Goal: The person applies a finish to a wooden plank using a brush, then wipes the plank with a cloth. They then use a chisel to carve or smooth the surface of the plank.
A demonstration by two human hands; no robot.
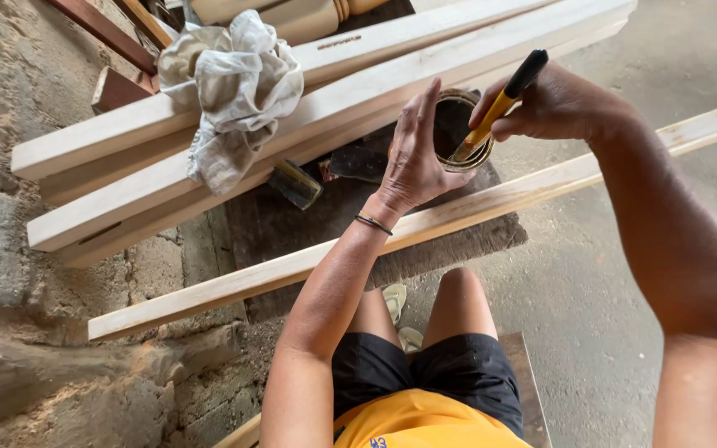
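My left hand (412, 158) grips the side of a small round tin can (458, 124) that stands on a dark board. My right hand (553, 104) holds a brush with a yellow and black handle (504, 95), and its tip dips into the can's open top. A long pale wooden strip (242, 282) runs slantwise across in front of me, just below the can. My knees and dark shorts show at the bottom.
Several thick pale wooden beams (168, 187) lie stacked at the upper left, with a crumpled white rag (234, 87) draped over them. A small dark scraper-like object (296, 182) lies beside the beams. Rough stone and sawdust floor (43, 274) lies left, smooth concrete right.
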